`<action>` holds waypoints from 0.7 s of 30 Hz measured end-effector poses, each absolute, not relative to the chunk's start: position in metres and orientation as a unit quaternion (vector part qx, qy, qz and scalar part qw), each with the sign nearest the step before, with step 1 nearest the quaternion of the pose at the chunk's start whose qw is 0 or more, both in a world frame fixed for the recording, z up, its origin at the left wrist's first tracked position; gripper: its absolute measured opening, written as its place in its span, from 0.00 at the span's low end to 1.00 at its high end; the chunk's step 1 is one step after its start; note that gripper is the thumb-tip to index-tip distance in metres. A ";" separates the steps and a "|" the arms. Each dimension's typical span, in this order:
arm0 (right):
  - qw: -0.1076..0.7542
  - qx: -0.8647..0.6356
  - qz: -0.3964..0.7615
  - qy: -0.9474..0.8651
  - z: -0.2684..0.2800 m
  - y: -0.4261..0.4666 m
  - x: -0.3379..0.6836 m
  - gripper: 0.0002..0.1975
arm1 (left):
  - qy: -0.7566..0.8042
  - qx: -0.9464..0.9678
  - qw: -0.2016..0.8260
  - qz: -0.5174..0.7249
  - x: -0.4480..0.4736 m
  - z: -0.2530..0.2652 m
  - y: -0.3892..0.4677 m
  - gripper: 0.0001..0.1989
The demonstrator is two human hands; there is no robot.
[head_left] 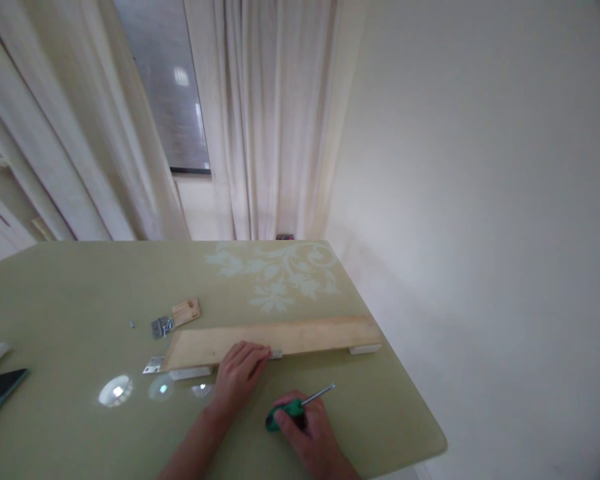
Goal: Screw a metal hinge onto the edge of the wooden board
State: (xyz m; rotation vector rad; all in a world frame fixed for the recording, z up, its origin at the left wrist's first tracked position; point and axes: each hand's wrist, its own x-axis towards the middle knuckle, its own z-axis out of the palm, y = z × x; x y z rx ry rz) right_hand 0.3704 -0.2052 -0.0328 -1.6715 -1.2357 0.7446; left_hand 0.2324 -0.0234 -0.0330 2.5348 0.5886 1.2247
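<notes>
Screwdriver gripped in right hand | left hand flat, open on wooden board | no readable writing

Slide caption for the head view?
Left hand on wooden board; right hand grips green-handled screwdriver on green table.

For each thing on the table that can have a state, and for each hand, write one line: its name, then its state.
Wooden board: flat on white blocks, left hand on its near edge.
Screwdriver: gripped, tip raised, touching nothing.
Left hand: flat, pressing the board.
Right hand: closed round the screwdriver.
Hinge: at the board's left end.
Loose hinge: lying apart.
</notes>
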 end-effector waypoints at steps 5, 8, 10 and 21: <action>0.444 -0.667 0.318 -0.506 -0.032 -0.203 0.369 0.27 | 0.207 0.873 0.106 0.429 0.233 -0.043 -0.027 0.09; 0.443 -0.651 0.333 -0.519 -0.034 -0.202 0.370 0.27 | 0.215 0.875 0.082 0.425 0.233 -0.045 -0.029 0.10; 0.439 -0.641 0.343 -0.529 -0.037 -0.201 0.370 0.26 | 0.218 0.874 0.071 0.428 0.232 -0.047 -0.030 0.11; 0.476 -0.674 0.284 -0.489 -0.048 -0.199 0.371 0.32 | 0.220 0.866 0.058 0.446 0.234 -0.057 -0.021 0.15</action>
